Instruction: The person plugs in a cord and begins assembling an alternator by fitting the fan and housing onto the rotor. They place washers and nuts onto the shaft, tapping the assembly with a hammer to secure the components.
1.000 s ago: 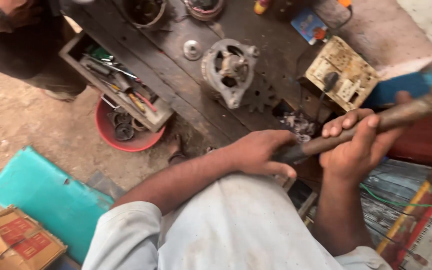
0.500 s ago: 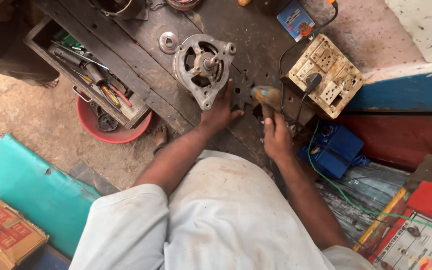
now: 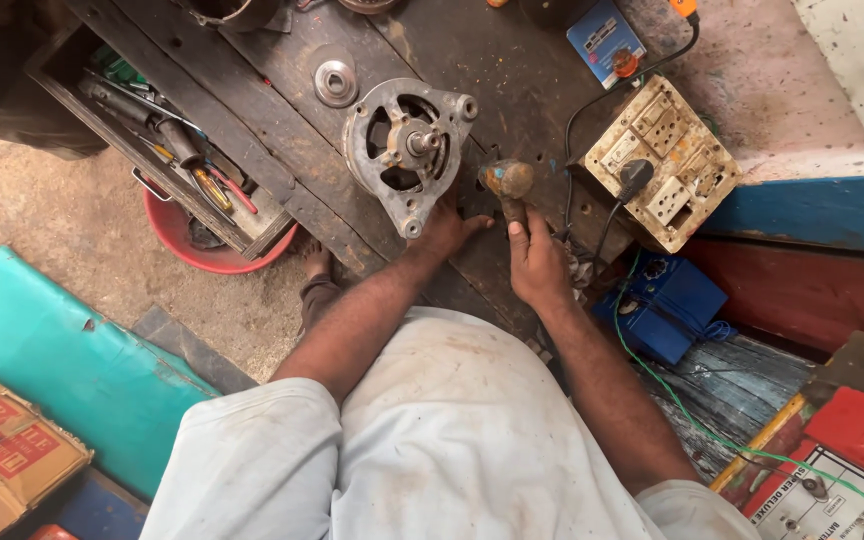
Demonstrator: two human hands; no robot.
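— Both hands are sitting much as they were half a second ago; a second back they were gripping a long handle up at the right, and now they are down on the bench. What is lying at the far left?

— A brown carton [image 3: 7,450] with a red label is lying at the bottom left corner, just beside a teal panel [image 3: 72,365]. Above that, a red tub [image 3: 202,250] is showing under an open drawer [image 3: 167,150] of screwdrivers.

— And on the bench [image 3: 282,130] itself?

— A grey alternator housing [image 3: 402,150] is lying flat, shaft up, with a small pulley [image 3: 335,82] near its upper left. The left hand [image 3: 447,232] is pressing against the housing's lower edge, fingers spread and flat, gripping nothing.

— The right hand?

— The right hand [image 3: 535,262] is resting just right of the left one, fingers loosely curled, thumb stretching up along the handle of a hammer [image 3: 507,180]. Its rusty head is standing just beyond the fingertips, between the housing and a cream socket board [image 3: 667,165]. Whether the fingers are closing around the handle, I cannot tell.

— Anything labelled further right?

— A small blue box [image 3: 602,40] with a pale label is lying at the top, a blue unit [image 3: 667,305] below the board, and a red-and-white battery [image 3: 842,470] with a printed top at the bottom right corner.
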